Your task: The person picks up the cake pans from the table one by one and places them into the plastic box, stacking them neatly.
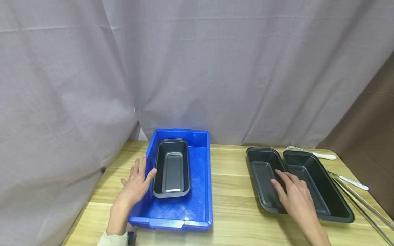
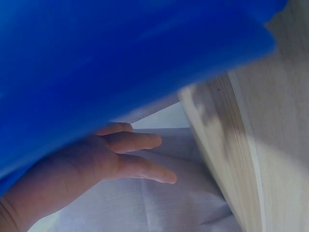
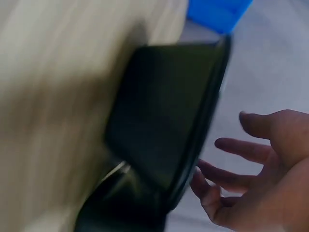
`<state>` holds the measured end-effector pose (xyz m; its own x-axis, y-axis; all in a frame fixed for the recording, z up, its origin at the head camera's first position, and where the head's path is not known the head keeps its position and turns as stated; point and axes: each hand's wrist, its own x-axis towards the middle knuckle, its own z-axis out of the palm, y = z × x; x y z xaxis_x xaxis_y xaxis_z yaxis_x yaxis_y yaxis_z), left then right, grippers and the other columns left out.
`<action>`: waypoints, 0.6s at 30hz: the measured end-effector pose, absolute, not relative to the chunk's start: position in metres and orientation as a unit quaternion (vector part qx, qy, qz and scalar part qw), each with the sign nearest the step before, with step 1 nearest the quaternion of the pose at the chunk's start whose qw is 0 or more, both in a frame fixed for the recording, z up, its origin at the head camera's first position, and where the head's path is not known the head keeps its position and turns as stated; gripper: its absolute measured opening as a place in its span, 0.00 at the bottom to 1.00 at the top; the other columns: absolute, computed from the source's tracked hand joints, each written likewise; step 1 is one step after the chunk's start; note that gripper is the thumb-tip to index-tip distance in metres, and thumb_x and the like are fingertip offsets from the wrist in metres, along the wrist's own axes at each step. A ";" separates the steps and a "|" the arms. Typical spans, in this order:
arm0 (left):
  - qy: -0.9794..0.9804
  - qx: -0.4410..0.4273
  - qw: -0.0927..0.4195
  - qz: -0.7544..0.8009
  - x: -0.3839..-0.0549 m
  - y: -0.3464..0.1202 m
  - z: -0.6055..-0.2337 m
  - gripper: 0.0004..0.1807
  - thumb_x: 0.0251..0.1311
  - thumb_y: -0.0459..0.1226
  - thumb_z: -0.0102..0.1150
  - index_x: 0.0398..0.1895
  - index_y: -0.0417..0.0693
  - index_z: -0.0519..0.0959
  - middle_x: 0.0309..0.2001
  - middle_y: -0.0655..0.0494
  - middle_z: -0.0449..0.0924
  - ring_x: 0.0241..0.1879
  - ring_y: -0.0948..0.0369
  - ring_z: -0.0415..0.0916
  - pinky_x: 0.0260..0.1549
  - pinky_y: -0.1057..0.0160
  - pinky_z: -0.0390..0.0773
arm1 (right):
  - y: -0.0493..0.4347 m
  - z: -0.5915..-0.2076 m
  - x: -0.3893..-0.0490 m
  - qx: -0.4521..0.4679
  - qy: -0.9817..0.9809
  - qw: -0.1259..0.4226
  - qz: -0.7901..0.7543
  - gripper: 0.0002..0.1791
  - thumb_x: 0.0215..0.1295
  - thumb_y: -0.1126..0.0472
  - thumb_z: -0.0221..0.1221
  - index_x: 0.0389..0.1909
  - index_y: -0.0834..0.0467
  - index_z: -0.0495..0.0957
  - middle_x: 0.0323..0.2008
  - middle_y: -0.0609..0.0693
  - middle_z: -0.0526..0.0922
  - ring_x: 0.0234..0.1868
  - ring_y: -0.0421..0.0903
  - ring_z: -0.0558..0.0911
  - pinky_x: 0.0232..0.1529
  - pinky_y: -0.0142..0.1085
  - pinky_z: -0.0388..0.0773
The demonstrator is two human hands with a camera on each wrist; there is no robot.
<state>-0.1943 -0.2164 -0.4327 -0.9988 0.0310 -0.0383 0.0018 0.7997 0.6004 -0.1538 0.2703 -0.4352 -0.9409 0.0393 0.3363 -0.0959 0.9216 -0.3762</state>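
Note:
Inside the blue plastic bin (image 1: 201, 184) lies a dark grey loaf pan (image 1: 173, 171), near the bin's left wall. My left hand (image 1: 135, 186) is at that wall with fingers spread, its thumb reaching over the rim towards the pan. In the left wrist view, the bin's outer side (image 2: 120, 63) hides part of the hand (image 2: 87, 164). To the right, two more dark loaf pans stand side by side, a left one (image 1: 261, 171) and a right one (image 1: 323, 194). Over their adjoining rims hovers my right hand (image 1: 297, 196), fingers loosely bent and nothing between them.
Behind the right pan, a whisk with a white handle (image 1: 324, 156) lies on the wooden table (image 1: 229, 191). Another white-handled utensil (image 1: 352, 182) and long metal rods (image 1: 364, 205) lie along the right edge. A grey curtain (image 1: 227, 75) hangs behind the table.

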 end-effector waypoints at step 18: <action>0.950 0.012 0.020 0.311 -0.196 -0.217 -0.435 0.44 0.89 0.57 0.38 0.91 0.40 0.38 0.87 0.23 0.35 0.83 0.20 0.40 0.67 0.07 0.37 | 0.304 -0.449 -0.160 -0.028 -0.966 0.145 0.214 0.25 0.82 0.60 0.60 0.69 0.72 0.75 0.67 0.78 0.72 0.61 0.81 0.72 0.54 0.77 0.72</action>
<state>-0.1960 -0.2172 -0.4351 -0.9989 0.0358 -0.0309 0.0106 0.8057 0.5922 -0.1605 0.3043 -0.4492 -0.9564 0.1165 0.2678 -0.0078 0.9066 -0.4219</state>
